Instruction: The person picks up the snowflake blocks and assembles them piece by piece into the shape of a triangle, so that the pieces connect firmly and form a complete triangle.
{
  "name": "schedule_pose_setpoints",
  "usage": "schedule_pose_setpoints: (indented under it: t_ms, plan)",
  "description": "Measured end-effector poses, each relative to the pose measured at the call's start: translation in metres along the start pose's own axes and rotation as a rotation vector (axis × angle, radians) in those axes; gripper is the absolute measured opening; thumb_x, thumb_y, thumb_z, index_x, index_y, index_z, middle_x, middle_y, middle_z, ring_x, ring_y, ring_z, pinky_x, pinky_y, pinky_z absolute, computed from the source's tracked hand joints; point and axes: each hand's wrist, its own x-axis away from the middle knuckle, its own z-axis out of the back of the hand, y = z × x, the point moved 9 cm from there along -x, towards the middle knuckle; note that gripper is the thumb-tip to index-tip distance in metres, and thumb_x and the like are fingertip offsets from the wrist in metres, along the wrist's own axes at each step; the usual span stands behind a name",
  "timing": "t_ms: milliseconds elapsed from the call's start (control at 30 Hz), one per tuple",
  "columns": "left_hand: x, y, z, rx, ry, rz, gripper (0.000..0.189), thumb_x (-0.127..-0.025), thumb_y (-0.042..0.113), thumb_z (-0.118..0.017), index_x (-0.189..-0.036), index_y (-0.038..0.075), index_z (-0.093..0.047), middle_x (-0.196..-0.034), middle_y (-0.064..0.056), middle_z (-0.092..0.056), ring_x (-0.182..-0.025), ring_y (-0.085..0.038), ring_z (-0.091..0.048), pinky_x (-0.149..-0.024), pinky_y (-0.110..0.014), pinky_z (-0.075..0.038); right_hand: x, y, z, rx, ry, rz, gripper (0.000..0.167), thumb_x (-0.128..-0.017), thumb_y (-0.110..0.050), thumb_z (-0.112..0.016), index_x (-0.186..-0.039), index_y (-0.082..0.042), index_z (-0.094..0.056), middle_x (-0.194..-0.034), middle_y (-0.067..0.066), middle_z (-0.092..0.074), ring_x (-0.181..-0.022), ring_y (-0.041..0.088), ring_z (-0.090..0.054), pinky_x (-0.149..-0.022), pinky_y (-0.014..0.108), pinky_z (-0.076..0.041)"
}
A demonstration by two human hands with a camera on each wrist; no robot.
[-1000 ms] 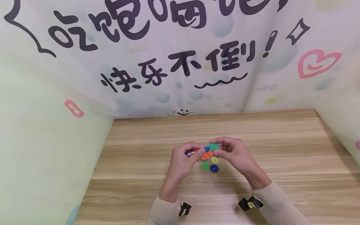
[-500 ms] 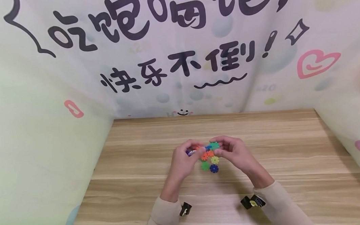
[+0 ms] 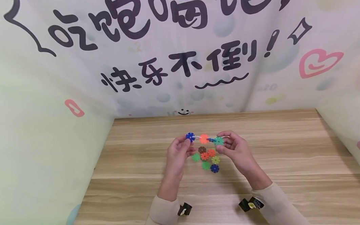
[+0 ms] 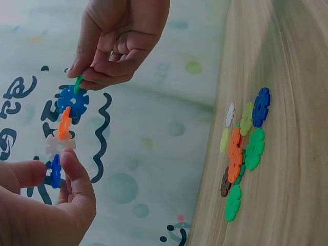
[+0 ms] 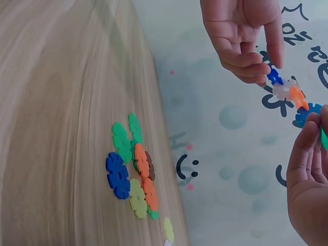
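A short chain of notched plastic snowflake discs is held up above the table between both hands. From left to right it runs dark blue, white, orange (image 3: 204,138), blue (image 4: 73,101) and green. My left hand (image 3: 177,156) pinches the dark blue disc (image 3: 190,136) at the chain's left end between thumb and fingers. At the other end, my right hand (image 3: 238,153) grips the green disc (image 3: 219,141). The white disc (image 4: 60,144) joins the dark blue and orange ones, as the left wrist view shows. The discs meet edge to edge at their slots, turned at different angles.
Below the chain, several loose discs lie close together on the wooden table (image 3: 135,196): a dark blue disc (image 5: 118,176), a brown disc (image 3: 202,149), plus orange, green, yellow and white ones. A printed cloth wall (image 3: 155,100) stands behind the table.
My left hand has shifted slightly left and the chain has been raised and stretched out, so its discs show more fully. The brown and left green loose discs have come into sight.
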Motion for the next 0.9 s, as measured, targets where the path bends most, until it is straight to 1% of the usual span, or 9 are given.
schedule_pose_setpoints:
  t_ms: [133, 233, 333, 433, 533, 633, 700, 800, 900]
  plan:
    - [0.000, -0.001, 0.001, -0.012, 0.009, 0.016, 0.021, -0.104, 0.012, -0.053, -0.117, -0.005, -0.055, -0.097, -0.012, -0.063, -0.085, -0.019, -0.065, -0.082, -0.034, -0.058, 0.002, 0.002, -0.004, -0.019, -0.019, -0.013, 0.040, -0.089, -0.005, -0.075, -0.123, -0.001, -0.054, -0.103, 0.022, -0.065, -0.086, 0.019, -0.068, -0.078, 0.032, -0.059]
    - [0.000, -0.001, 0.004, -0.010, 0.036, 0.028, 0.018, -0.105, 0.013, -0.052, -0.112, -0.003, -0.056, -0.098, -0.017, -0.062, -0.084, -0.020, -0.065, -0.081, -0.033, -0.058, 0.004, 0.005, -0.011, -0.013, -0.077, -0.020, 0.040, -0.088, -0.005, -0.076, -0.122, -0.001, -0.054, -0.101, 0.021, -0.065, -0.086, 0.019, -0.067, -0.076, 0.030, -0.059]
    - [-0.001, -0.001, 0.009, -0.007, 0.070, 0.028, 0.016, -0.104, 0.013, -0.053, -0.107, -0.003, -0.057, -0.095, -0.015, -0.062, -0.082, -0.018, -0.064, -0.078, -0.032, -0.058, 0.004, 0.008, -0.017, 0.019, -0.161, -0.017, 0.038, -0.092, -0.008, -0.073, -0.124, -0.001, -0.054, -0.101, 0.016, -0.065, -0.086, 0.024, -0.066, -0.075, 0.032, -0.059]
    - [-0.002, 0.000, 0.013, 0.000, 0.092, 0.022, 0.014, -0.104, 0.012, -0.054, -0.102, -0.002, -0.057, -0.090, -0.012, -0.062, -0.078, -0.018, -0.063, -0.074, -0.029, -0.058, 0.000, 0.015, -0.016, 0.064, -0.196, -0.023, 0.034, -0.098, -0.015, -0.066, -0.127, -0.002, -0.054, -0.100, 0.016, -0.065, -0.086, 0.033, -0.066, -0.077, 0.038, -0.059]
    - [-0.002, 0.000, 0.015, 0.001, 0.100, 0.023, 0.014, -0.103, 0.011, -0.055, -0.099, -0.002, -0.057, -0.088, -0.010, -0.062, -0.076, -0.017, -0.062, -0.071, -0.027, -0.057, -0.009, 0.026, -0.006, 0.118, -0.149, -0.058, 0.033, -0.102, -0.020, -0.060, -0.128, -0.001, -0.053, -0.100, 0.022, -0.065, -0.084, 0.036, -0.065, -0.077, 0.043, -0.059]
    - [-0.002, 0.000, 0.017, 0.010, 0.101, 0.024, 0.014, -0.103, 0.011, -0.055, -0.096, -0.001, -0.058, -0.086, -0.009, -0.062, -0.075, -0.017, -0.062, -0.070, -0.027, -0.057, -0.018, 0.040, 0.007, 0.185, -0.065, -0.122, 0.035, -0.103, -0.023, -0.059, -0.127, 0.002, -0.054, -0.103, 0.029, -0.063, -0.081, 0.034, -0.065, -0.076, 0.045, -0.059]
    - [-0.003, -0.001, 0.018, 0.010, 0.100, 0.026, 0.014, -0.102, 0.010, -0.055, -0.094, -0.001, -0.058, -0.085, -0.009, -0.062, -0.074, -0.016, -0.061, -0.070, -0.027, -0.057, -0.023, 0.049, 0.014, 0.230, -0.015, -0.165, 0.036, -0.103, -0.023, -0.060, -0.128, 0.002, -0.055, -0.104, 0.032, -0.062, -0.080, 0.036, -0.064, -0.077, 0.047, -0.059]
    - [-0.003, -0.001, 0.018, 0.005, 0.098, 0.028, 0.014, -0.102, 0.009, -0.055, -0.091, 0.000, -0.058, -0.082, -0.007, -0.061, -0.072, -0.015, -0.060, -0.068, -0.026, -0.057, -0.029, 0.061, 0.023, 0.302, 0.029, -0.206, 0.035, -0.102, -0.023, -0.061, -0.128, 0.001, -0.057, -0.102, 0.031, -0.062, -0.078, 0.038, -0.063, -0.076, 0.049, -0.059]
    - [-0.003, -0.001, 0.018, -0.008, 0.095, 0.033, 0.014, -0.101, 0.010, -0.056, -0.091, 0.001, -0.058, -0.082, -0.007, -0.060, -0.071, -0.015, -0.060, -0.068, -0.026, -0.057, -0.034, 0.068, 0.025, 0.368, 0.037, -0.219, 0.033, -0.101, -0.021, -0.062, -0.127, -0.001, -0.059, -0.096, 0.027, -0.063, -0.075, 0.036, -0.062, -0.071, 0.046, -0.059]
